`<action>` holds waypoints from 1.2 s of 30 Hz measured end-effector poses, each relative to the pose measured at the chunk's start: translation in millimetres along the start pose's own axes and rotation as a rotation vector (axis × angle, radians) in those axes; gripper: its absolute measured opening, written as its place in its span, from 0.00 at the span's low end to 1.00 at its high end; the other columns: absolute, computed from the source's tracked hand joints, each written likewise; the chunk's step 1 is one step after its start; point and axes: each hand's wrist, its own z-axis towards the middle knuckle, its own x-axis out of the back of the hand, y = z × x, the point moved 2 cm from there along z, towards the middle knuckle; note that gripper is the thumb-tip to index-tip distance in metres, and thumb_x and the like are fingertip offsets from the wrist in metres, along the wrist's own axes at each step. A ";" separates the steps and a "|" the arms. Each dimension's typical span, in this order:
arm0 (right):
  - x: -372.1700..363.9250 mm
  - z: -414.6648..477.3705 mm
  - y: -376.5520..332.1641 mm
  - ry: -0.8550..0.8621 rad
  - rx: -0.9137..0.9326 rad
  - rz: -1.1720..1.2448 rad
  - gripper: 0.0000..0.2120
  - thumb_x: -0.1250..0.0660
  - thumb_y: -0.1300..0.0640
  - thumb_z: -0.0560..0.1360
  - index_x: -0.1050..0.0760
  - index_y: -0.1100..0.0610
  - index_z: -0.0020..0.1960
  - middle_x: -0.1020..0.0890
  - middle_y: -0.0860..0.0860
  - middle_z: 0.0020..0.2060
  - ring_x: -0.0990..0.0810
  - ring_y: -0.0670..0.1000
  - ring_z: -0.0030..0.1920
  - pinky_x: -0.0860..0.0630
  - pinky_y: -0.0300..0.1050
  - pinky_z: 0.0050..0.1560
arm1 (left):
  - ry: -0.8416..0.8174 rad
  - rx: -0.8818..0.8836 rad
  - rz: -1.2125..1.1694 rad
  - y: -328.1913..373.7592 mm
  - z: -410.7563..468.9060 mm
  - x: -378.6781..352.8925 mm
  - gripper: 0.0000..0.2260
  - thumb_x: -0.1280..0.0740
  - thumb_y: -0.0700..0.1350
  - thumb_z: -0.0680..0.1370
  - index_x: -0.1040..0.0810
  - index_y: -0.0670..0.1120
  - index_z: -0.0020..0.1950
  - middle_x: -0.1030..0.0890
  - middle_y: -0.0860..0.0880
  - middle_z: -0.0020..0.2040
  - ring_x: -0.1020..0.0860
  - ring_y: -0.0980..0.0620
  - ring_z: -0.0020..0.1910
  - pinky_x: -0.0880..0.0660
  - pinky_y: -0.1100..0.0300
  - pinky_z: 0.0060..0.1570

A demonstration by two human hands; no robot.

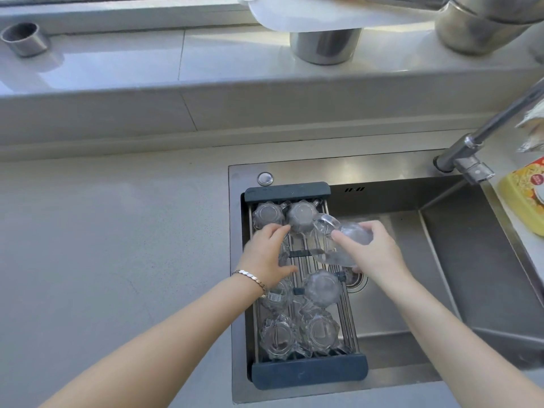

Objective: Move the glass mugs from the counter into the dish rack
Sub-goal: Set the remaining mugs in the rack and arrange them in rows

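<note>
Six mugs (322,287) sit upturned in the rack (309,371). My right hand (374,251) grips a seventh (338,245) above it; my left hand (266,254) clasps another inside. No writing legible.

We're in a home kitchen. We see a stainless steel sink basin (441,260) set into a pale grey stone counter (117,231), with a chrome swivel tap (471,148) over it. A dark grey-ended metal-rod dish rack (309,371) spans the sink, loaded with faceted clear glass mugs (321,287). Steel pots (325,45) and a white plastic board (309,13) sit on the tiled window ledge. A yellow dish-soap tub (524,195) sits right of the sink.
</note>
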 end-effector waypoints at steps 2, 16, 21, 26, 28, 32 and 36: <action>-8.2 -8.0 -1.4 -0.041 -0.010 0.026 0.27 0.30 0.37 0.61 0.34 0.49 0.52 0.27 0.53 0.56 0.19 0.57 0.47 0.21 0.56 0.50 | -0.093 0.033 -0.433 12.6 -8.2 3.4 0.39 0.26 0.47 0.69 0.43 0.50 0.75 0.36 0.49 0.73 0.28 0.49 0.66 0.28 0.55 0.63; -9.9 -52.5 1.0 -0.262 0.450 -0.284 0.37 0.24 0.51 0.63 0.40 0.45 0.67 0.30 0.46 0.61 0.26 0.49 0.56 0.27 0.42 0.53 | -0.247 0.240 -0.923 9.7 -22.8 17.2 0.23 0.34 0.44 0.77 0.34 0.51 0.71 0.22 0.46 0.57 0.20 0.47 0.51 0.18 0.55 0.46; -9.7 -42.9 -1.2 -0.003 0.392 -0.317 0.34 0.22 0.45 0.59 0.33 0.50 0.59 0.25 0.44 0.50 0.25 0.48 0.49 0.30 0.42 0.46 | -0.056 0.039 -0.289 9.2 -4.8 21.5 0.21 0.37 0.50 0.78 0.34 0.51 0.71 0.26 0.49 0.67 0.24 0.50 0.61 0.25 0.52 0.61; -27.9 -16.3 4.8 0.109 0.127 -0.082 0.35 0.22 0.46 0.59 0.35 0.56 0.58 0.29 0.49 0.50 0.30 0.50 0.48 0.29 0.46 0.47 | -0.009 0.043 0.293 -10.7 13.2 3.8 0.29 0.32 0.53 0.74 0.37 0.47 0.71 0.31 0.47 0.70 0.29 0.45 0.65 0.29 0.50 0.62; -38.3 -6.5 6.3 0.109 0.076 -0.091 0.35 0.22 0.46 0.60 0.35 0.59 0.58 0.27 0.52 0.52 0.29 0.52 0.48 0.27 0.49 0.49 | -0.085 0.077 0.380 -16.1 16.2 -4.1 0.31 0.31 0.54 0.73 0.38 0.47 0.72 0.32 0.46 0.70 0.30 0.44 0.67 0.31 0.50 0.63; -62.9 13.7 5.2 0.075 0.007 -0.198 0.35 0.23 0.45 0.61 0.36 0.62 0.56 0.26 0.59 0.56 0.24 0.61 0.53 0.26 0.52 0.48 | -0.120 0.061 0.397 -23.5 20.2 -7.2 0.30 0.31 0.52 0.73 0.38 0.47 0.71 0.30 0.45 0.68 0.29 0.44 0.65 0.29 0.50 0.61; -83.3 23.5 4.2 0.034 0.007 -0.225 0.35 0.24 0.44 0.63 0.36 0.64 0.57 0.25 0.61 0.56 0.23 0.62 0.55 0.25 0.51 0.49 | -0.138 0.037 0.398 -25.7 22.6 -6.3 0.30 0.31 0.51 0.73 0.37 0.47 0.71 0.30 0.44 0.67 0.27 0.43 0.63 0.28 0.50 0.60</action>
